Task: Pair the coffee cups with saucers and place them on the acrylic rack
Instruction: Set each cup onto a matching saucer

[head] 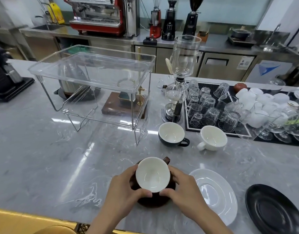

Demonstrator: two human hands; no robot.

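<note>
A brown cup (pixel 153 174) with a white inside sits on a brown saucer (pixel 152 200) near the counter's front edge. My left hand (pixel 126 188) and my right hand (pixel 182 188) grip the pair from both sides. To the right lie a white saucer (pixel 216 195) and a black saucer (pixel 275 210), both bare. Farther back stand a dark cup (pixel 171 134) and a white cup (pixel 213 137) tipped on its side. The clear acrylic rack (pixel 93 73) stands at the back left with nothing on its top shelf.
A siphon coffee maker (pixel 180 76) stands right of the rack. A black mat (pixel 243 130) with several upturned glasses and white cups fills the right. A wooden base (pixel 115 107) and kettle sit behind the rack. A black machine (pixel 5 81) is at far left.
</note>
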